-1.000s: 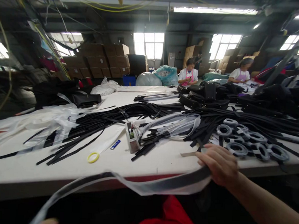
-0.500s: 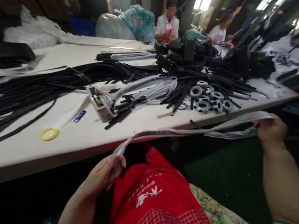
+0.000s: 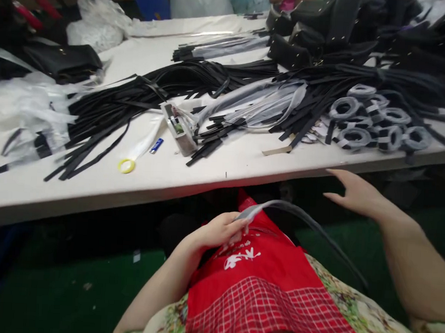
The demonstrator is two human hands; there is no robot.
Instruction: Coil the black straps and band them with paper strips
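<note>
My left hand (image 3: 219, 232) rests on my red apron (image 3: 261, 283) and pinches the end of a long black strap in a clear plastic sleeve (image 3: 298, 217). The strap arcs to the right and drops beside my lap. My right hand (image 3: 353, 191) hovers just under the table's front edge with fingers spread and nothing in it. It is apart from the strap.
The white table (image 3: 207, 173) carries piles of loose black straps (image 3: 129, 99), sleeved straps (image 3: 256, 101), coiled wrapped straps (image 3: 377, 122), a small box (image 3: 177, 128), a yellow tape ring (image 3: 126, 166), a blue lighter (image 3: 156, 145), black bags (image 3: 315, 32) and plastic bags (image 3: 24, 101).
My right hand has let go of the strap's far end and opened near the table edge. The strap now hangs from my left hand alone. The camera tilted further down.
</note>
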